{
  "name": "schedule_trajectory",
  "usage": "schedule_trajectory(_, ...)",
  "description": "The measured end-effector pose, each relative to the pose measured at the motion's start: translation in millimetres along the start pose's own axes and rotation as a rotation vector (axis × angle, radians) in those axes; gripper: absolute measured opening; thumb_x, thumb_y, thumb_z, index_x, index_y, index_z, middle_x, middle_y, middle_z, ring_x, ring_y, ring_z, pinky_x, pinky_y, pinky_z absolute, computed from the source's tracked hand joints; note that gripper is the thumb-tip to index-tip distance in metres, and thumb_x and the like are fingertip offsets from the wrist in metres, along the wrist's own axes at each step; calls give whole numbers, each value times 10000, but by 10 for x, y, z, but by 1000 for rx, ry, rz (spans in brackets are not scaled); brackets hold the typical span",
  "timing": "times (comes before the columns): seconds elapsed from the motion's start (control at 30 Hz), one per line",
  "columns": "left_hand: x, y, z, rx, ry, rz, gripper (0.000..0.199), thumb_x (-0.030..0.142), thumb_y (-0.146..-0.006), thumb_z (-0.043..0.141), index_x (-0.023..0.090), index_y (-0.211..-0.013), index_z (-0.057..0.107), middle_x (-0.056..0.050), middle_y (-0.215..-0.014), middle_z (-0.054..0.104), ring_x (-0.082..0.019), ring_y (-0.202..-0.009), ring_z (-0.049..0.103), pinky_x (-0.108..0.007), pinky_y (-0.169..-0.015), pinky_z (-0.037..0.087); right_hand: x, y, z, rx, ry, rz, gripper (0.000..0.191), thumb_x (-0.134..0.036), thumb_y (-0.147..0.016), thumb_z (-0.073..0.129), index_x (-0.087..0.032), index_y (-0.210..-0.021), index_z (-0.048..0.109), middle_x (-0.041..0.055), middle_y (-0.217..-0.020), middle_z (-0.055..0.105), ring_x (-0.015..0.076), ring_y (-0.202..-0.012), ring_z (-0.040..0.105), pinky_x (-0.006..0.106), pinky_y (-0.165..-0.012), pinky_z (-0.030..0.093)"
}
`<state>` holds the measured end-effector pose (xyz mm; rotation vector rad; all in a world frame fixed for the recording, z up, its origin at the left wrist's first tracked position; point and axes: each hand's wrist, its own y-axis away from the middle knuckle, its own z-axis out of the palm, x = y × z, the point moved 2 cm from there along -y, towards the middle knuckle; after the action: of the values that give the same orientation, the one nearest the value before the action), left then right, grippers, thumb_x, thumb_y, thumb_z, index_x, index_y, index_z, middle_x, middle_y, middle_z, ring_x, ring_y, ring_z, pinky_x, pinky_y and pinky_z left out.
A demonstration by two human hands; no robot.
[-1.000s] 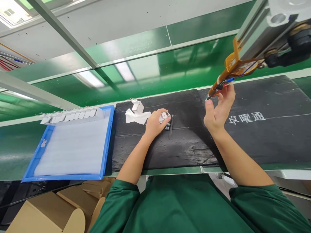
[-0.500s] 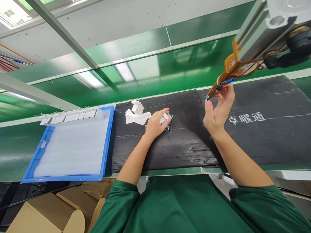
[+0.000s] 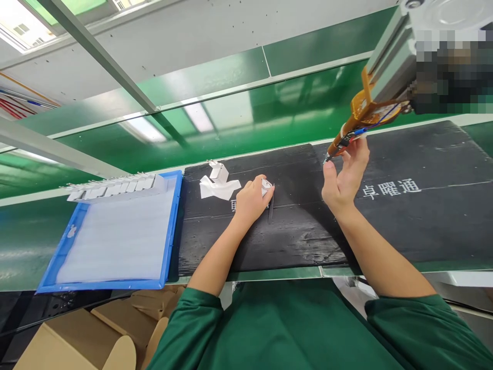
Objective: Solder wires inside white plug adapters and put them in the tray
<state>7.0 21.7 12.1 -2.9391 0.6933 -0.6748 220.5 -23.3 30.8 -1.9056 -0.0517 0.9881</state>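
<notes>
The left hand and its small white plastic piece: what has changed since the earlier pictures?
The left hand, holding the small white plastic piece, has shifted slightly right, toward the thin dark tool. Nothing visibly taken or released. The right hand stays by the orange tube-shaped tool; the blue plastic tray stays put.

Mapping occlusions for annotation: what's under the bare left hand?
The bare left hand holds a small, white, plastic-looking part; below is the black rectangular mat, its white printed characters only partly showing. The part's underside and any lettering directly beneath the hand are covered.
</notes>
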Motion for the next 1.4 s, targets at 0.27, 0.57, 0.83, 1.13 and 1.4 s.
schedule_trajectory(0.27,24,5,-5,-26,-155,-36,474,419,-905,603,169,-1291,486,-97,-914,701,-284,-934,660,-304,-699,468,23,7,3,0,17,25,637,-426,-919,481,-432,-1500,221,37,-1459,405,304,-1365,431,540,-1030,481)
schedule_trajectory(0.57,87,0,-20,-73,-164,-40,433,360,-912,567,133,-1271,479,-126,-949,693,-305,-966,667,-342,-754,481,0,-9,6,3,-16,-4,623,-395,-920,484,-441,-1492,241,32,-1441,421,297,-1341,450,535,-1023,482)
schedule_trajectory(0.83,-414,-89,-15,86,470,-152,340,425,-934,543,183,-1146,433,-79,-976,656,-201,-834,656,-312,-731,504,35,-11,7,7,-31,-58,643,-346,-914,504,-402,-1501,248,56,-1424,423,291,-1291,474,537,-990,492)
schedule_trajectory(1.13,-476,-154,-166,155,41,-215,387,434,-929,566,163,-1188,473,-175,-1096,646,-320,-1058,635,-428,-861,496,68,4,-7,19,-57,-45,655,-324,-902,535,-363,-1504,278,91,-1417,427,297,-1311,465,550,-1007,487)
schedule_trajectory(1.4,-638,105,-462,-73,-182,-274,555,516,-887,587,106,-1250,496,-170,-900,689,-342,-860,682,-400,-735,519,68,4,2,13,-65,-51,682,-292,-886,549,-377,-1504,274,86,-1433,430,307,-1306,469,562,-988,486)
